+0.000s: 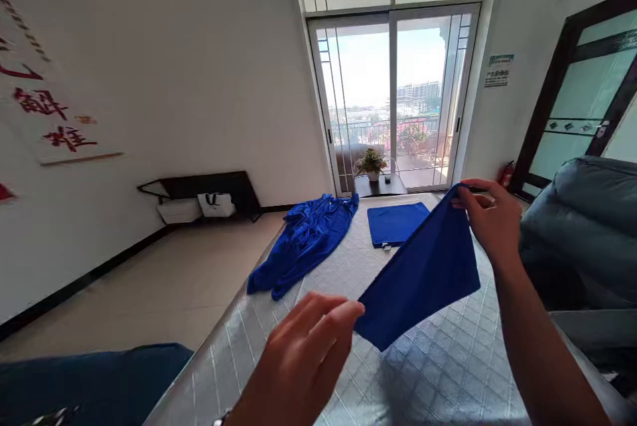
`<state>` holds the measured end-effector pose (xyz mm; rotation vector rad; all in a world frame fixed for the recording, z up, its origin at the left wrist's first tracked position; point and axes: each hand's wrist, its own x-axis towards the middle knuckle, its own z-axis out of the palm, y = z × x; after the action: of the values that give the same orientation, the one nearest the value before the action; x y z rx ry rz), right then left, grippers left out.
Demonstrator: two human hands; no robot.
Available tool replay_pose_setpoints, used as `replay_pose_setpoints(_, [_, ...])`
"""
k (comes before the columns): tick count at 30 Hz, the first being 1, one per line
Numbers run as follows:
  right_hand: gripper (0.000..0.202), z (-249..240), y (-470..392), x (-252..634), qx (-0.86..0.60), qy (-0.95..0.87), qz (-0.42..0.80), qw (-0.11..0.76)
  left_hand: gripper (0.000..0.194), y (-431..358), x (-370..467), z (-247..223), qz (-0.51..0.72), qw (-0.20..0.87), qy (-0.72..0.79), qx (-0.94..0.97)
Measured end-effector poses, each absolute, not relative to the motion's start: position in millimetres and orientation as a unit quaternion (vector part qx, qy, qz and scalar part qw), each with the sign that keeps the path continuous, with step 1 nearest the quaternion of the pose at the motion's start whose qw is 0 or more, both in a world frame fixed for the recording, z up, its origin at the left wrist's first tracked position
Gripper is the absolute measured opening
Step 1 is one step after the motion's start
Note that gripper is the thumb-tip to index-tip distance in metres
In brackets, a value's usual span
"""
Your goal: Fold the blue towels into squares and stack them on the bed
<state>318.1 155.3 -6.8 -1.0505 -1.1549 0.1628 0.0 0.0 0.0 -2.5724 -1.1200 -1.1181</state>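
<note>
A blue cloth (pixel 423 273) is stretched at a slant between my two hands, above a pale quilted surface (pixel 328 277). My left hand (pixel 308 346) pinches its lower left corner between thumb and fingers. The upper right corner is gripped by my right hand (pixel 490 213), which wears a ring. Behind the held cloth, a neatly folded blue cloth (pixel 393 221) with a small white tag lies flat, partly covered from view. To its left is a crumpled blue garment (pixel 311 237), spread loosely along the surface's left edge.
A small table (pixel 365 187) with a potted plant (pixel 372 162) stands at the far end, before sliding glass doors (pixel 391 101). A dark sofa (pixel 587 233) is on the right. A low black rack (pixel 209 194) with white bags sits by the left wall.
</note>
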Motion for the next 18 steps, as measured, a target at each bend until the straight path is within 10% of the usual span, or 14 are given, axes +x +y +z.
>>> replay_pose_setpoints(9, [0.027, -7.1, 209.9, 256.2, -0.446, -0.529, -0.064, 0.719, 0.026, 6.4, 29.1, -52.8, -0.413, 0.013, -0.386, -0.825])
replay_pose_setpoints(18, [0.03, -173.3, 246.4, 132.5, -0.428, -0.815, 0.232, 0.316, 0.026, 46.1, -49.1, -208.2, -0.237, -0.177, -0.7, -0.65])
